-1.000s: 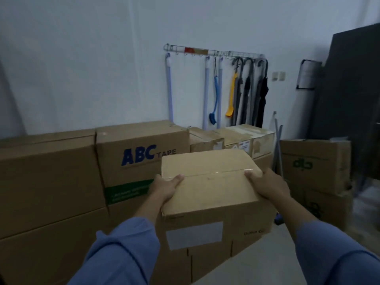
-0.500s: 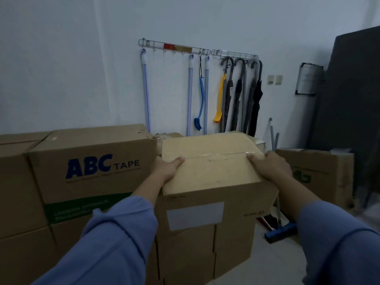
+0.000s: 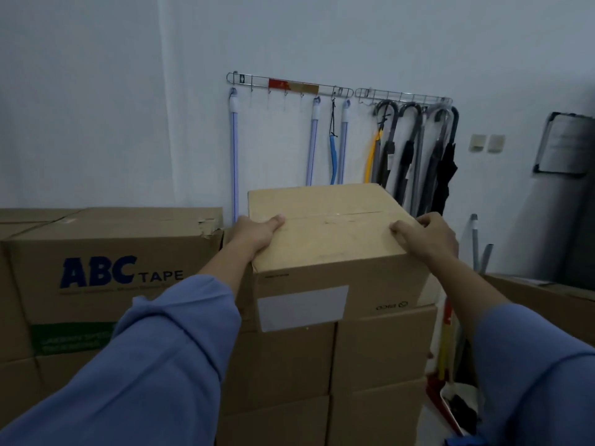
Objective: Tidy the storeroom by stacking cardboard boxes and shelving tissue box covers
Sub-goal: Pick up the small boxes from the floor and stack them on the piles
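Stacked cartons [image 3: 383, 346] by the wall [image 3: 96, 123] apparently bear the cardboard box [image 3: 325, 239].

Dim, blue-grey indoor shot; soft flat light, no glare.
Brightest patch = top of the cardboard box [image 3: 325, 233]; its front face & the stacked boxes [image 3: 380, 349] below read darker, so light seems to fall from above. White wall [image 3: 322, 33] goes grey-blue, darker toward the left edge; a broad diagonal shadow sits at the right edge under the clipboard [image 3: 563, 143], which is soft. Sleeves [image 3: 145, 365] at the bottom corners look stretched & slightly blurred by the wide-angle lens. Fine print under the logo on the ABC box [image 3: 96, 239] is smeared, illegible.
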